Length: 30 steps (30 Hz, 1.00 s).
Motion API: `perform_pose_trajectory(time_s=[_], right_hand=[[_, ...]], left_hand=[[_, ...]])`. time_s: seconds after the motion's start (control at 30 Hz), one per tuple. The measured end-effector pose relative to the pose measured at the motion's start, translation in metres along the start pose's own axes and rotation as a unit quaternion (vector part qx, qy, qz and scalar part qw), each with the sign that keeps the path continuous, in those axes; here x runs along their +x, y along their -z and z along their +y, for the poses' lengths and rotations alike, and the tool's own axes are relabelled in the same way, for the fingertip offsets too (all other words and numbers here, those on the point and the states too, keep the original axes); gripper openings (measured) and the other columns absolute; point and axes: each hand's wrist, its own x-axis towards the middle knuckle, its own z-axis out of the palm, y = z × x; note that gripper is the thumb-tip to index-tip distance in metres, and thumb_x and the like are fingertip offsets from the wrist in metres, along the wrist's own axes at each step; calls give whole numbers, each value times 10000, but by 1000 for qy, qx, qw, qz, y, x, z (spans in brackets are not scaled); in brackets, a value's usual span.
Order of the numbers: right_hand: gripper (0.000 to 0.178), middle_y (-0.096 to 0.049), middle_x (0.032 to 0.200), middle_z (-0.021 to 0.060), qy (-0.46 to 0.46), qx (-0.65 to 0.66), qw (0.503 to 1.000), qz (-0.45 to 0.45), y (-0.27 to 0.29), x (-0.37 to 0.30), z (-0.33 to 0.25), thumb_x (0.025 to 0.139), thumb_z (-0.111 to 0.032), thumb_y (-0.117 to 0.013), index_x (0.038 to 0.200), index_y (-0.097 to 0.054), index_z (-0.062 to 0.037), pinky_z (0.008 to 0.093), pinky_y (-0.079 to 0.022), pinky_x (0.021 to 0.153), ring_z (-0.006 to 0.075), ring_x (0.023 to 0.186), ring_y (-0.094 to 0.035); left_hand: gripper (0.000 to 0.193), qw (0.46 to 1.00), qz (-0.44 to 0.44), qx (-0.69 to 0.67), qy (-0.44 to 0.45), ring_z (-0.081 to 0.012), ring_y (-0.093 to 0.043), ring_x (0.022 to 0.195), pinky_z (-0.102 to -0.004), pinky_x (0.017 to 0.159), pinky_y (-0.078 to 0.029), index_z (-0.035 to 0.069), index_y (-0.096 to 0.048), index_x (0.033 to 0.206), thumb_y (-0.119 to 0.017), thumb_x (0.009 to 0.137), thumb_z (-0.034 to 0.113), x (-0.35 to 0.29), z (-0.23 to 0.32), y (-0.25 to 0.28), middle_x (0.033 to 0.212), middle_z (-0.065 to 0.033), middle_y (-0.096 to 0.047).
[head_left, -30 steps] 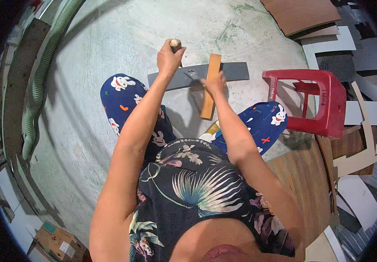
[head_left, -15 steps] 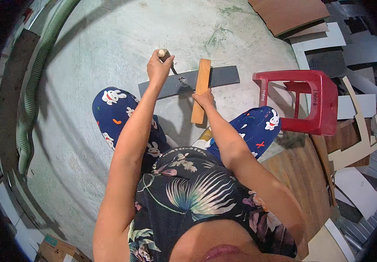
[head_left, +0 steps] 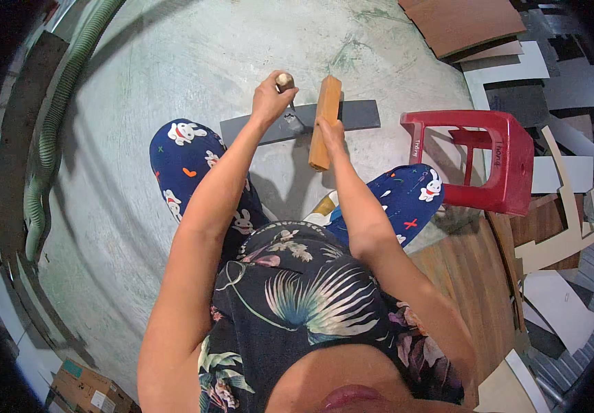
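Observation:
A dark grey, slightly curved board (head_left: 255, 131) lies across the floor before me, with a small rough notch (head_left: 290, 119) near its middle. My left hand (head_left: 273, 100) is closed around the pale wooden handle of a chisel (head_left: 284, 81). Its dark shaft points down at the board beside the notch; where the tip ends is hard to see. My right hand (head_left: 331, 134) grips a long orange-brown wooden block (head_left: 326, 103) around its middle. The block is held above the board, just right of the chisel, and hides part of it.
To the right stands a red plastic stool (head_left: 503, 165). Beyond it are piled offcuts of board (head_left: 565, 76), with brown panels (head_left: 465, 27) at the far right. A green ribbed hose (head_left: 52, 124) runs along the left, and a cardboard box (head_left: 90, 389) sits at lower left.
My left hand and the chisel have shifted right, toward the notch. The wooden block has moved away from me and tilted, showing its near end.

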Motion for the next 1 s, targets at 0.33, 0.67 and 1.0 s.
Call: perform_pose_trajectory(time_s=[0.33,0.67,1.0], right_hand=[[496,-687,930,114,112,129,985,-22,38,-13,-82,725,-314,-808,1051,-632,16,339,-514,746,201,827,-657],[489,-663,947,99,245,98,961,-79,110,-79,-167,770,-316,-774,1095,-598,5,318,-506,758,164,851,-627],[479,-658,941,93,288,76,948,-111,126,-107,-176,781,-314,-758,1100,-591,3,316,-514,748,159,833,-629]], left_hand=[[392,997,-52,52,-8,-347,-678,927,-426,807,-524,85,-632,1104,-741,769,257,-3,1,-6,972,-180,-702],[392,997,-54,53,-8,-337,-681,913,-407,803,-522,84,-635,1091,-759,766,265,-9,12,-5,967,-174,-703],[361,996,-34,82,-25,-258,-707,828,-362,744,-538,52,-647,1046,-788,768,235,-14,10,-10,891,-146,-714]])
